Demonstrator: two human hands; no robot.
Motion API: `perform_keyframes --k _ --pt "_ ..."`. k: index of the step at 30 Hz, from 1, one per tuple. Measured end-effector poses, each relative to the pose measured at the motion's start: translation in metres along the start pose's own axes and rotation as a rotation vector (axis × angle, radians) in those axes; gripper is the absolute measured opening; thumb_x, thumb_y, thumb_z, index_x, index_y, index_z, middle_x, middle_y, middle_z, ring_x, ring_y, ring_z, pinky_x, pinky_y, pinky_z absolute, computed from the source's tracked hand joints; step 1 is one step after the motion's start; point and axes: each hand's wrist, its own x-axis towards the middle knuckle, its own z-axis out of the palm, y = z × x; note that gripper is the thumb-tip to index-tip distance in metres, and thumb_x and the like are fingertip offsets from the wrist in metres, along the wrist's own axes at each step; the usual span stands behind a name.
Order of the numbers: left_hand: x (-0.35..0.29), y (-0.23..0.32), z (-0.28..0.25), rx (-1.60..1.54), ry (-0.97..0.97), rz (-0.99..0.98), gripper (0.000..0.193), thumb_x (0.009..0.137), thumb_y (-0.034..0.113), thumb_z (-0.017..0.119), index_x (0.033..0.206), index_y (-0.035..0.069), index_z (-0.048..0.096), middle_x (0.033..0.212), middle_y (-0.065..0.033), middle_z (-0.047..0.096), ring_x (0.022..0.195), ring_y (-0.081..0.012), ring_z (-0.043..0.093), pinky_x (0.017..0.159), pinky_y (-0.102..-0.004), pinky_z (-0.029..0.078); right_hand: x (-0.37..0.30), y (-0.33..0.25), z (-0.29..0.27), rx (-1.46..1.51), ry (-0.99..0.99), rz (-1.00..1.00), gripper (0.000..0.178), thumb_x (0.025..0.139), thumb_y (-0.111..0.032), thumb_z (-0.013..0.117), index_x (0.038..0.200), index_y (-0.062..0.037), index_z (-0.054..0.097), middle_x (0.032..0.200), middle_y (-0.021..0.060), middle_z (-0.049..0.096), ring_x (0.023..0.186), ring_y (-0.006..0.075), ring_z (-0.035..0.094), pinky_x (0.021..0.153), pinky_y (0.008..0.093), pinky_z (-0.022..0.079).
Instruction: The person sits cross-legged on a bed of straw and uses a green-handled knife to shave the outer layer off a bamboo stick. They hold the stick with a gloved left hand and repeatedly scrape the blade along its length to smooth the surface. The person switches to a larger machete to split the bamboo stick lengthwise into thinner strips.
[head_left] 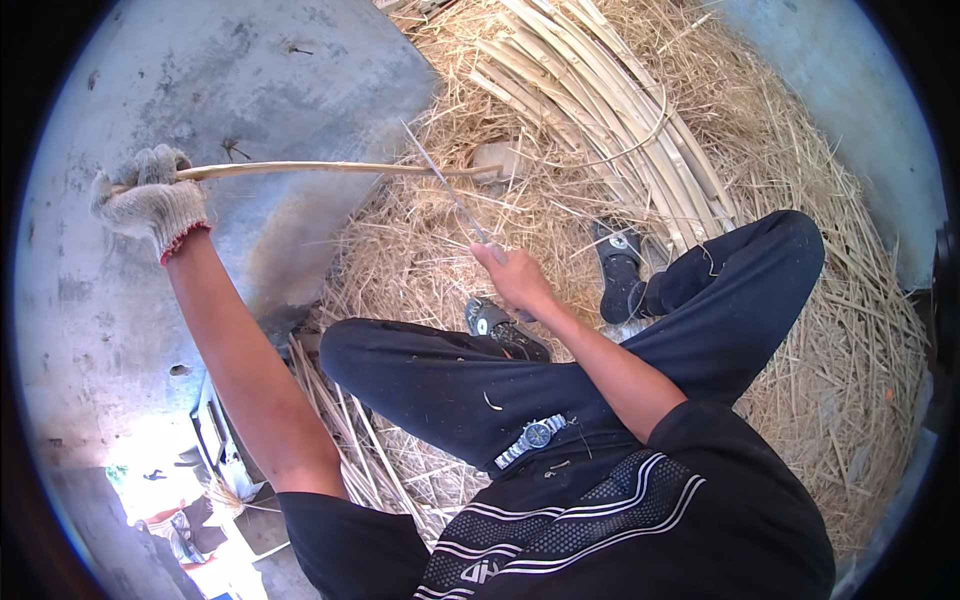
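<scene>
A mottled grey surface (330, 60) spreads behind my left hand, and loose straw (840, 400) lies beneath and around my right. Ahead of that right hand and off to its right is a bundle of long pale strips (620, 100). A single strip (320, 167) runs crosswise, its long axis going from my gloved left hand (155, 197) to a free end ahead of my bare right hand (515, 280). The left is nearer, wrapped round one end; the right is apart from it. My hands are well apart, left arm stretched forward and outward, right arm bent across my lap. My right fist grips a thin knife (455, 198), blade angled forward-left, crossing the strip near its free end; whether they touch, I cannot tell.
</scene>
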Motion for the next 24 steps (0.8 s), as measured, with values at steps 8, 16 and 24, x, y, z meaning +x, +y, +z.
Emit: perform_keyframes --k 8,16,24 --pt "-0.013 0.007 0.001 0.048 -0.002 0.031 0.033 0.074 0.025 0.045 0.052 0.02 0.021 0.045 0.0034 0.021 0.038 -0.011 0.014 0.04 -0.0272 0.015 -0.031 -0.029 0.008 -0.043 -0.011 -0.336 0.068 0.095 -0.063 0.047 0.075 -0.0003 0.064 0.057 0.0119 0.057 0.054 0.0269 0.059 0.055 0.0438 0.047" --pt "-0.018 0.006 0.023 0.079 -0.007 0.062 0.034 0.076 0.029 0.047 0.053 0.021 0.024 0.045 0.005 0.021 0.036 -0.012 0.014 0.04 -0.0281 0.016 0.024 0.031 -0.005 -0.095 0.048 0.032 0.065 0.096 -0.063 0.045 0.078 -0.0038 0.066 0.055 0.01 0.056 0.053 0.0261 0.058 0.051 0.0435 0.046" --pt "-0.008 0.012 0.008 0.105 -0.025 0.083 0.034 0.083 0.029 0.045 0.057 0.019 0.026 0.046 0.0029 0.025 0.039 -0.0127 0.019 0.042 -0.0303 0.018 -0.03 -0.026 0.005 -0.099 0.02 -0.356 0.059 0.095 -0.059 0.049 0.085 -0.0035 0.067 0.065 0.017 0.062 0.062 0.0337 0.061 0.063 0.0475 0.049"
